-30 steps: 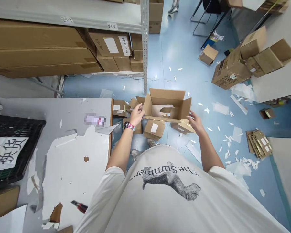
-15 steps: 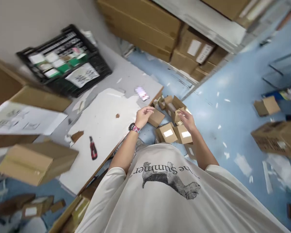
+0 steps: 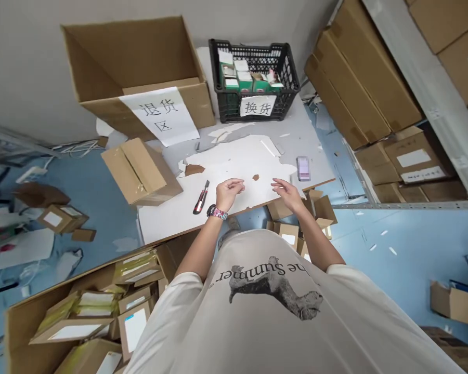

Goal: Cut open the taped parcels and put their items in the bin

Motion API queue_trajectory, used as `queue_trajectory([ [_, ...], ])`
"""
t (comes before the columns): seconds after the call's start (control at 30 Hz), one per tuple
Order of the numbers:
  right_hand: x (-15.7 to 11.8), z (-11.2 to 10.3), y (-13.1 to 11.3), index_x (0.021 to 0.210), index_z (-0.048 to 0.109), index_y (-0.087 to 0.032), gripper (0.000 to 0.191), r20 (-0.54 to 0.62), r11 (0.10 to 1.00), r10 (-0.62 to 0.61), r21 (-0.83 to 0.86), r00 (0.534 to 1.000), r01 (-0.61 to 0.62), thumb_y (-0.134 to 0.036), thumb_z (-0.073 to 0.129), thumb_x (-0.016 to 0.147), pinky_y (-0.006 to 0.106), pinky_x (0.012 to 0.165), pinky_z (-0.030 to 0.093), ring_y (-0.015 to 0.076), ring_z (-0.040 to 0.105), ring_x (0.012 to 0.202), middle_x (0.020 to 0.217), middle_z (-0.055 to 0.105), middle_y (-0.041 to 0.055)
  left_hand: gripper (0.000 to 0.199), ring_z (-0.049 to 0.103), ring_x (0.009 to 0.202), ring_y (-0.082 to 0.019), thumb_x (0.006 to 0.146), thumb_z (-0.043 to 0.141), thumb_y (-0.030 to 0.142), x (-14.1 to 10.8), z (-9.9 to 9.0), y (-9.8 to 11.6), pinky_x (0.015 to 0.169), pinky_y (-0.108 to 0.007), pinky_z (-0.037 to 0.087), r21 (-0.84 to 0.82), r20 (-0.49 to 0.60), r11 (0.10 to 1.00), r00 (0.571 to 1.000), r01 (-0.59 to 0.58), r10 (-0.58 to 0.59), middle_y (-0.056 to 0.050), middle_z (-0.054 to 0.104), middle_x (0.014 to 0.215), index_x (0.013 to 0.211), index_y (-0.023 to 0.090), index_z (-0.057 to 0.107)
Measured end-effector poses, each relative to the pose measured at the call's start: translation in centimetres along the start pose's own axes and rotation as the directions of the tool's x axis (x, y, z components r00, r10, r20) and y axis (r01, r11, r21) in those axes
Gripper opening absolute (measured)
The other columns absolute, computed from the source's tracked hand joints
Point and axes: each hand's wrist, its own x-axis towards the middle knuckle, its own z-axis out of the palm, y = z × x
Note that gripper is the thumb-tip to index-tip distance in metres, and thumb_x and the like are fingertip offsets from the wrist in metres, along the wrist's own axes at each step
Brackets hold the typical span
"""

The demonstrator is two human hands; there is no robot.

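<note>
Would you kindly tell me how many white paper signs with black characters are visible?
2: one sign on the open brown cardboard box, one sign on the black plastic crate; more could be hidden.

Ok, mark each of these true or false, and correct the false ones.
The left hand has a watch on its wrist. True.
The right hand holds a box cutter. False: it holds nothing; the box cutter lies on the table, left of the left hand.
The black crate holds small boxes. True.
The black crate has no paper sign. False: a paper sign is on its front.
</note>
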Motion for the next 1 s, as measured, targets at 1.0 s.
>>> queue_trajectory([
  [1.0,8.5,17.6,-8.3,0.143,0.086,-0.027,0.055,0.439,0.969,-0.036,-0.204,0.898,0.138,-0.057,0.081,0.096,0.042,0.093,0.062,0.0301,0.080,0.117,0.138,0.088,0.0132,0.047,0.084,0.105,-0.030,0.061,0.107,0.037,-2.7,-17.6,-3.7,0.100,-0.046,0.067,-0.412,-0.418,0.905,0.905,-0.105,-0.085,-0.013,0.089,0.103,0.096,0.020,0.082],
])
